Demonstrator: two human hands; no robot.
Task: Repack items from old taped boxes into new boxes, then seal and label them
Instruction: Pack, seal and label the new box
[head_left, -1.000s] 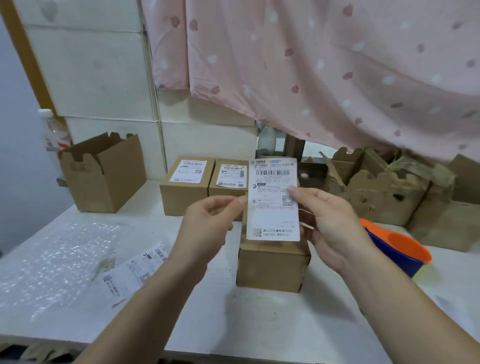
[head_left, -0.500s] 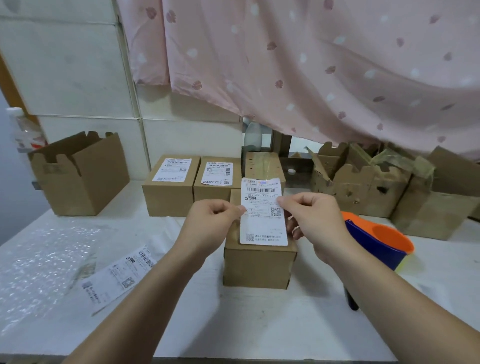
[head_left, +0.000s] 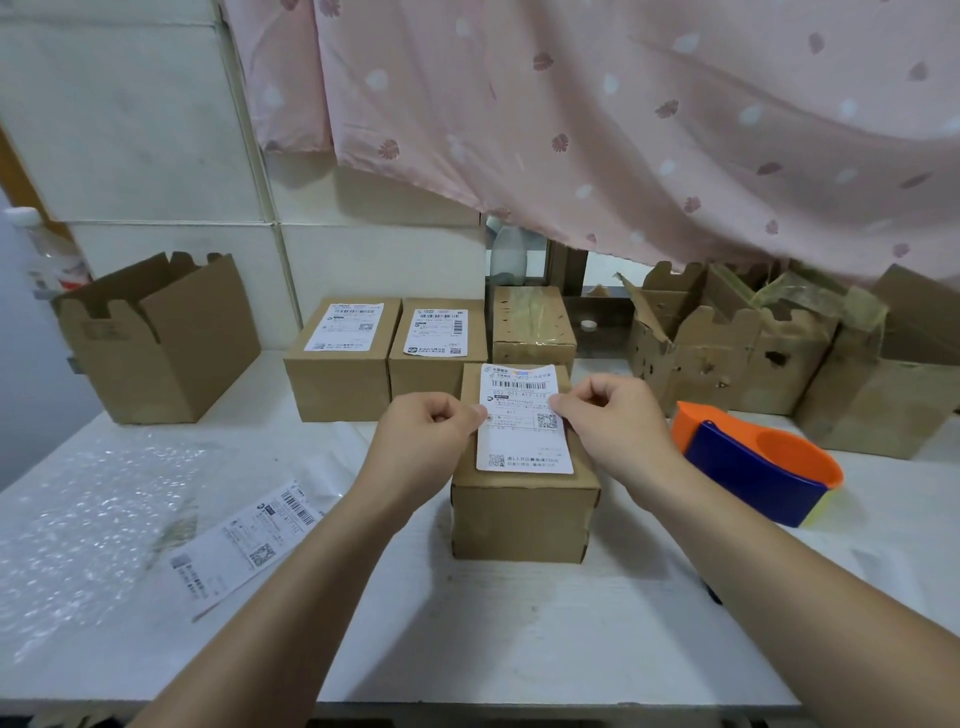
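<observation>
A white shipping label lies over the top of a closed brown box at the table's middle. My left hand pinches the label's left edge. My right hand pinches its right edge. Both fists are curled, thumbs against forefingers. Whether the label is stuck down I cannot tell. Behind stand two sealed boxes with labels on top, one on the left and one on the right, and a taped old box.
An orange and blue tape dispenser sits right of the box. An open box stands at the back left. Torn old boxes line the back right. Bubble wrap and a loose label lie at the left. A pink curtain hangs above.
Both hands have lowered the label from the air down onto the top of the middle box. The camera has tilted downward slightly.
</observation>
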